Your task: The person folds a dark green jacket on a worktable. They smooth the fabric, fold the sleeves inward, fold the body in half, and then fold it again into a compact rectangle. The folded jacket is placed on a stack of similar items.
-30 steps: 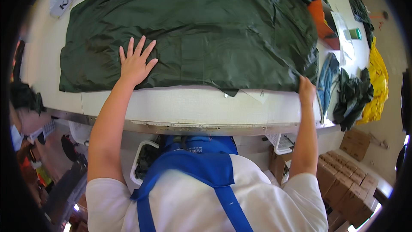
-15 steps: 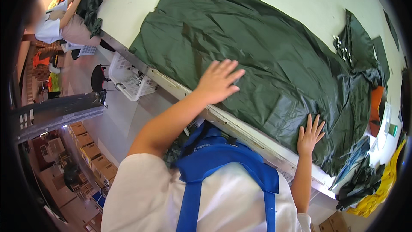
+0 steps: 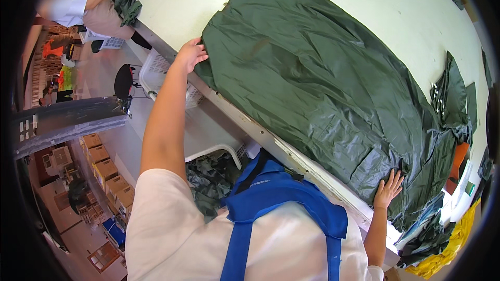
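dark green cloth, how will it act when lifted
The dark green cloth would likely flop, given its many creases. Its sheen suggests it may be slippery. Lying flat, it looks thin, so probably light for its size.

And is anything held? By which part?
The left hand is at the left edge of the cloth; whether it grips can't be told. The right hand lies on it, holding nothing.

A big, dark green cloth (image 3: 312, 67) is lying spread out on a white table (image 3: 179, 13). It is shining a little and showing lots of wrinkles. One long side is following the table's near edge, and the right end is looking crumpled.
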